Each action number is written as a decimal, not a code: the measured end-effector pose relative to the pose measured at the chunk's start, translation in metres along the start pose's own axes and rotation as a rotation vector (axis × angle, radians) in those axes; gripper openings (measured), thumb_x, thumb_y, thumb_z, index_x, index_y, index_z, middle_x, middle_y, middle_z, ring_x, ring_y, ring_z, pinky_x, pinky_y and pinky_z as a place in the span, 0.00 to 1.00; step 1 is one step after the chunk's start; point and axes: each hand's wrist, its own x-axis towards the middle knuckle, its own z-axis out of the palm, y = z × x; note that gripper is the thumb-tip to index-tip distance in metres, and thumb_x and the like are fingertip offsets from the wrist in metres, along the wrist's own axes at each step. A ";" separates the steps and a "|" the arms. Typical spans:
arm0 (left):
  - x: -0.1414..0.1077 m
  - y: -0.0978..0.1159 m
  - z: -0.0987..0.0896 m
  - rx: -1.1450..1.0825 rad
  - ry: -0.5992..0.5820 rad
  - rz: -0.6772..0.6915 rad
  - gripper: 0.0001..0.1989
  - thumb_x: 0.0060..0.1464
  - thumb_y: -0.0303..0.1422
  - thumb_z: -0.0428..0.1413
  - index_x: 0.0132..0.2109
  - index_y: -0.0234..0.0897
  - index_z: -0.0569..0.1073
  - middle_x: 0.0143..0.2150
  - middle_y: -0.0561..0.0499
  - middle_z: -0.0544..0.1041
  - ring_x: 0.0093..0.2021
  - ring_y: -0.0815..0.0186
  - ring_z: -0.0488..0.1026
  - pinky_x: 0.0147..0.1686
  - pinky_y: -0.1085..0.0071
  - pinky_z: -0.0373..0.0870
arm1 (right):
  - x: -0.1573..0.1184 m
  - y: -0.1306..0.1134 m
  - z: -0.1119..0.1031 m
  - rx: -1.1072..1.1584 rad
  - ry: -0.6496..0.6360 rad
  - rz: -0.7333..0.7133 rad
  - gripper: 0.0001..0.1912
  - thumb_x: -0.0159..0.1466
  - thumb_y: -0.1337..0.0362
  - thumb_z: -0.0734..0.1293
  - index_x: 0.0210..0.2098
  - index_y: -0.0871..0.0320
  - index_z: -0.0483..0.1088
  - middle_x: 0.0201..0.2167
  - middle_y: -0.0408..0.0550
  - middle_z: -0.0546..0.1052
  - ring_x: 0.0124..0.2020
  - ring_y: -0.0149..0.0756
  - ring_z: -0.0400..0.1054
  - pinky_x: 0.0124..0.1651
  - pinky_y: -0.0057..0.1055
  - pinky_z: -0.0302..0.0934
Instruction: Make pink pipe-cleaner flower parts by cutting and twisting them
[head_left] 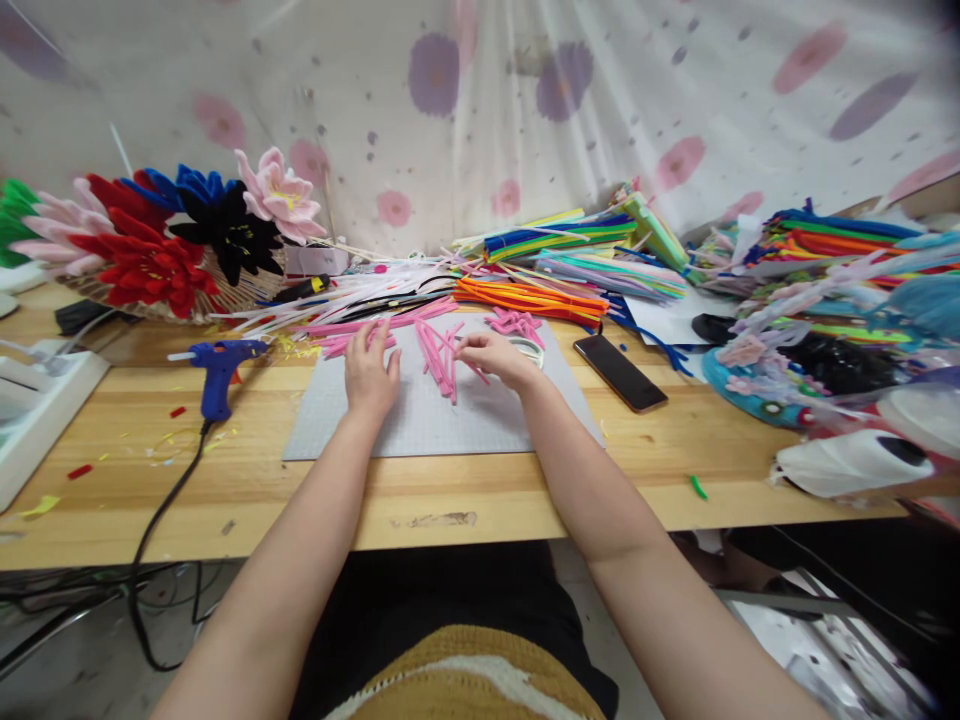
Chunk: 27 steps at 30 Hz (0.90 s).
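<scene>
Pink pipe cleaners (436, 360) lie in a loose bundle on the grey cutting mat (480, 430). My right hand (499, 358) is beside them, its fingers pinched on a pink pipe cleaner that slants down toward the mat. Over the mat's left side, my left hand (373, 370) has its fingers apart and holds nothing. Just behind it lie more long pink pipe cleaners (337, 338). A small heap of bent pink pieces (514, 323) sits behind my right hand, near a pale roll of tape (529, 350) that the hand partly covers.
A blue glue gun (217, 378) with a black cord stands left of the mat. A phone (619, 372) lies to the right. Fuzzy flowers (161, 265) fill the back left. Orange pipe cleaners (532, 297) and other coloured bundles line the back. A white power strip (45, 410) sits far left.
</scene>
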 end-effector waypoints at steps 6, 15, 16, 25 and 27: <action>-0.001 0.006 0.001 -0.091 -0.169 0.110 0.17 0.56 0.36 0.49 0.51 0.39 0.72 0.53 0.43 0.71 0.57 0.57 0.63 0.57 0.60 0.56 | -0.006 -0.007 0.001 -0.003 -0.204 -0.038 0.08 0.50 0.62 0.66 0.24 0.62 0.68 0.19 0.38 0.64 0.21 0.23 0.54 0.24 0.23 0.47; -0.010 0.025 0.008 -0.982 -0.437 -0.586 0.11 0.46 0.35 0.59 0.36 0.31 0.76 0.34 0.44 0.79 0.32 0.64 0.76 0.33 0.68 0.72 | 0.002 -0.005 0.012 0.255 0.067 -0.068 0.10 0.52 0.60 0.67 0.25 0.59 0.63 0.14 0.34 0.59 0.16 0.21 0.49 0.19 0.22 0.42; -0.011 0.028 0.008 -1.049 -0.475 -0.648 0.11 0.45 0.33 0.60 0.35 0.30 0.75 0.34 0.44 0.79 0.32 0.65 0.76 0.32 0.69 0.73 | 0.003 -0.005 0.016 0.267 0.087 -0.078 0.10 0.52 0.60 0.67 0.25 0.59 0.63 0.14 0.34 0.59 0.16 0.21 0.50 0.19 0.22 0.42; -0.010 0.036 0.001 -1.131 -0.495 -0.761 0.07 0.44 0.28 0.61 0.33 0.29 0.76 0.31 0.46 0.78 0.33 0.67 0.76 0.28 0.75 0.73 | 0.009 -0.005 0.040 0.309 0.165 -0.117 0.11 0.53 0.60 0.67 0.25 0.58 0.61 0.18 0.36 0.63 0.19 0.23 0.55 0.20 0.22 0.46; -0.010 0.036 0.002 -1.112 -0.475 -0.750 0.06 0.43 0.28 0.61 0.31 0.30 0.75 0.30 0.47 0.78 0.32 0.66 0.76 0.27 0.75 0.73 | 0.009 -0.005 0.041 0.320 0.173 -0.111 0.11 0.53 0.60 0.67 0.25 0.58 0.61 0.18 0.36 0.64 0.19 0.22 0.56 0.20 0.22 0.46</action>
